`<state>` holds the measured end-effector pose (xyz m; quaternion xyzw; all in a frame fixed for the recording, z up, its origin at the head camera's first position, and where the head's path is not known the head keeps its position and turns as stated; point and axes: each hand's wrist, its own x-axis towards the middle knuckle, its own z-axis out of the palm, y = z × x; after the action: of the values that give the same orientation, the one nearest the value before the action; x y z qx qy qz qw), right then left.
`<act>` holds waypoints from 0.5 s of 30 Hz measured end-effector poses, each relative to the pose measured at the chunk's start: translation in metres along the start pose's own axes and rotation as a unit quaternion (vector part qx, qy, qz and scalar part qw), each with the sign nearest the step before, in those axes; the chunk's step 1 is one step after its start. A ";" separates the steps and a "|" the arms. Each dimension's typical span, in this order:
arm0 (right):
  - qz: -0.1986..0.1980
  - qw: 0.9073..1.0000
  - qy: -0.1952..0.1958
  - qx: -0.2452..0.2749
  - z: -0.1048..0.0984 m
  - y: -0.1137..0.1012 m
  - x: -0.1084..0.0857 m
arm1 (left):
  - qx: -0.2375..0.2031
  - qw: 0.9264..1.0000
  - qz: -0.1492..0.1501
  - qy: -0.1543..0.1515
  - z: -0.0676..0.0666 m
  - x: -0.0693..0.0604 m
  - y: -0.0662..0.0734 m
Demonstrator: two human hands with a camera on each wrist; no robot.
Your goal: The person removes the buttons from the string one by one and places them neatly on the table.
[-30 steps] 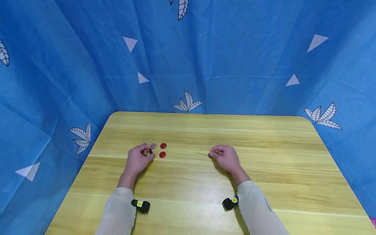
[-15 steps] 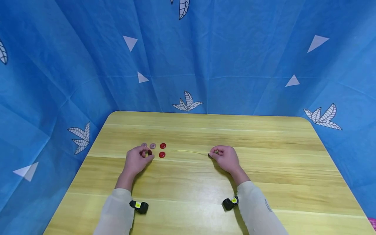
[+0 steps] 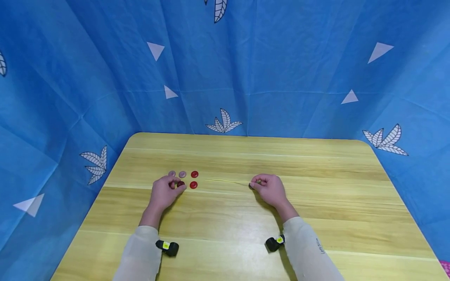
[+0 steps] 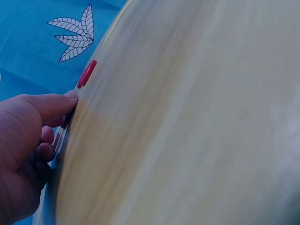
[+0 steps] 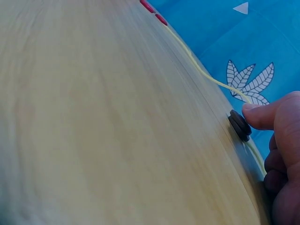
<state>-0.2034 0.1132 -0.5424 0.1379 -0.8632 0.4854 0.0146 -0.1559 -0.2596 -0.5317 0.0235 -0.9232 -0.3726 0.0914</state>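
Observation:
My left hand (image 3: 164, 192) holds a dark red button (image 3: 181, 184) between thumb and fingers, low over the wooden table; in the left wrist view the thumb mostly hides it. Two pale pink buttons (image 3: 182, 174) lie just beyond those fingers. To their right lie two red buttons (image 3: 193, 185), one behind the other. On the right, my right hand (image 3: 270, 190) pinches a thin yellow cord (image 3: 225, 180), which runs left across the table toward the red buttons. Dark buttons (image 5: 240, 125) sit together on the cord beside the thumb in the right wrist view.
The light wooden table (image 3: 225, 222) spreads out around both hands. A blue curtain (image 3: 225, 70) with leaf and triangle prints hangs along its back and sides. A black wrist camera (image 3: 168, 248) sits at the left cuff, another camera (image 3: 275, 243) at the right.
The left hand first drew back slightly left, uncovering a second pale pink button, then shifted slightly right. The dark red button has tipped from edge-on toward flat. The right hand stays put.

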 end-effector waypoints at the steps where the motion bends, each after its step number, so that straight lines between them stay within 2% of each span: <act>1: 0.000 1.000 0.000 -0.001 0.000 0.000 0.000 | 0.000 1.000 0.003 0.002 0.000 0.000 0.000; 15: 0.003 1.000 -0.002 -0.002 -0.001 -0.001 0.000 | 0.001 1.000 0.004 0.004 0.001 0.000 -0.001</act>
<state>-0.2033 0.1134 -0.5408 0.1363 -0.8643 0.4839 0.0120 -0.1563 -0.2593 -0.5333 0.0214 -0.9232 -0.3714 0.0968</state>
